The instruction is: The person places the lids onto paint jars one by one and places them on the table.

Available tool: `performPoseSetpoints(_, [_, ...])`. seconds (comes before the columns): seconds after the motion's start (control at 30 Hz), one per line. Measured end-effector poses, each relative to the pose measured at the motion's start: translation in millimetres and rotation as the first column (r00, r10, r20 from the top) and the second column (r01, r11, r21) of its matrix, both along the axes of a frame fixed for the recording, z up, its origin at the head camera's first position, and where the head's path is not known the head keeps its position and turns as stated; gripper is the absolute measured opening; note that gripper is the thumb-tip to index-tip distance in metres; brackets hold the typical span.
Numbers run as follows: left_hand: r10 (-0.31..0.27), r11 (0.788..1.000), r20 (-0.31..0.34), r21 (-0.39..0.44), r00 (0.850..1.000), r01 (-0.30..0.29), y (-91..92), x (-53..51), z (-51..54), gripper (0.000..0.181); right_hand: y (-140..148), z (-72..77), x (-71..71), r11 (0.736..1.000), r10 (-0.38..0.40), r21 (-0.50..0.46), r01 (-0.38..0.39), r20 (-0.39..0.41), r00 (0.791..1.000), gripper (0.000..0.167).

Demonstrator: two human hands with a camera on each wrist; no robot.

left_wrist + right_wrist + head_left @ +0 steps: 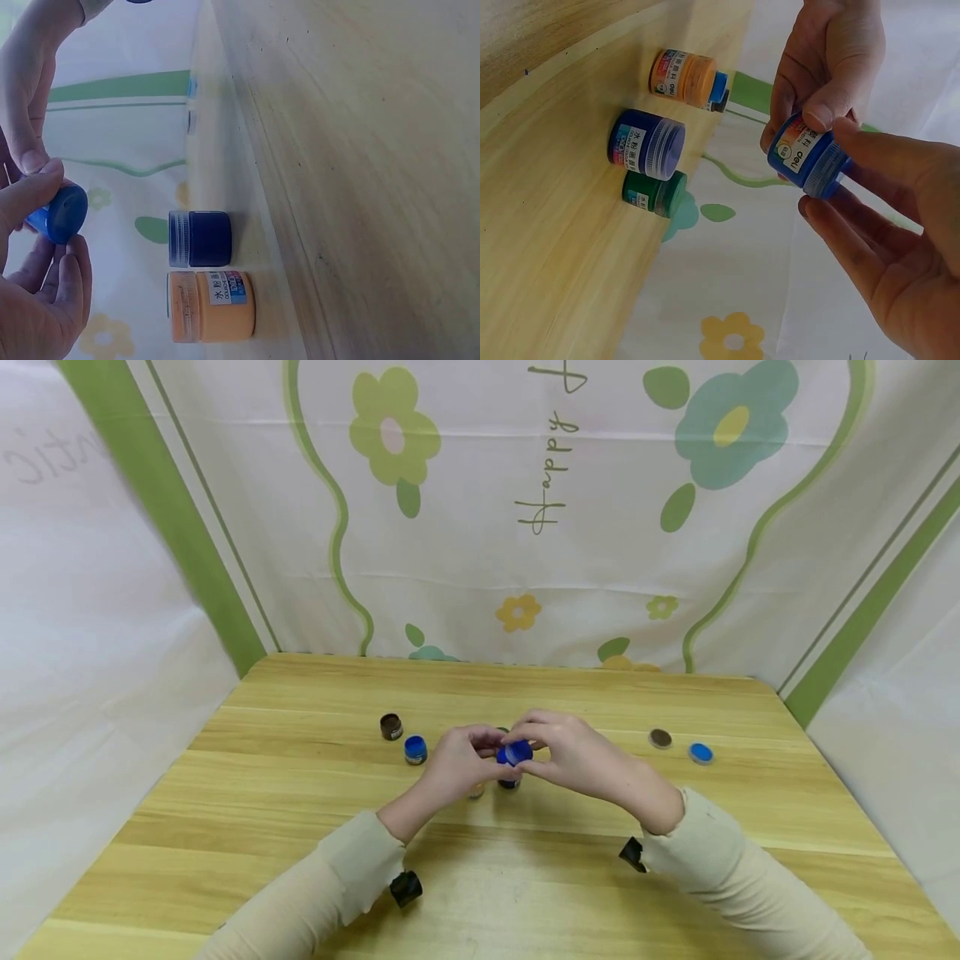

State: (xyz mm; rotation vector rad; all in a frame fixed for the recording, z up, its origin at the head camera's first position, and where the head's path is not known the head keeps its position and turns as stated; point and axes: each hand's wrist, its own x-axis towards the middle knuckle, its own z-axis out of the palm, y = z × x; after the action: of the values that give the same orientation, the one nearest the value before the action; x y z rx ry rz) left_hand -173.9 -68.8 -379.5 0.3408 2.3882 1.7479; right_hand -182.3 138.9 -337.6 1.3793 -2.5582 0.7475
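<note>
Just above the dark blue jar (210,238), which stands upright on the wooden table (585,902), the held blue jar (801,154) is in the air between two hands, tilted well over onto its side. At its base end, the left hand (453,764) pinches the body, thumb on one side and curved fingers on the other. At its other end, the right hand (573,756) grips around the clear ridged lid (826,171), its thumb and fingertips bent to the rim and its palm standing off from the jar. The two thumbs come very near each other; whether they touch, I cannot tell. The lid sits on the jar, but whether it is tight does not show. Close beside the dark blue jar, on its left, stands a capped orange jar (227,306), and just beyond it a capped green jar (654,193). Farther off to its left are a lidless blue pot (416,750) and, past that, a lidless brown pot (391,727). Well apart on its right lie a brown lid (660,738) and a bright blue lid (701,753), near each other.
</note>
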Motion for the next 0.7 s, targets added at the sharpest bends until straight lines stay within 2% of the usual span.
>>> performPoseSetpoints(0.13, [0.008, 1.0, 0.01, 0.004, 1.0, -0.008, 0.0, -1.1, 0.9, 0.04, 0.0, 0.1, 0.0, 1.0, 0.001, -0.009, -0.001, 0.026, 1.0, 0.026])
performPoseSetpoints(0.33, [0.023, 0.999, -0.018, -0.028, 1.0, -0.023, 1.2, -1.1, 1.5, 0.039, -1.6, 0.6, 2.4, 0.996, -0.085, -0.004, 0.086, 0.102, 0.991, 0.023])
performPoseSetpoints(0.43, [0.033, 0.999, -0.032, -0.039, 0.999, -0.034, 1.8, -0.8, 1.5, 0.037, -1.6, 0.5, 3.3, 0.995, -0.103, -0.004, 0.104, 0.091, 0.991, 0.025])
performPoseSetpoints(0.63, [0.042, 0.999, -0.021, -0.007, 0.999, -0.042, 1.4, -0.9, 2.4, 0.035, -1.1, 0.3, 3.1, 0.997, -0.072, -0.02, 0.072, 0.037, 0.997, 0.028])
performPoseSetpoints(0.7, [0.044, 0.999, -0.031, -0.017, 0.999, -0.045, 1.3, -0.8, 2.7, 0.034, -1.6, 0.1, 2.9, 0.997, -0.075, -0.026, 0.077, 0.055, 0.996, 0.026])
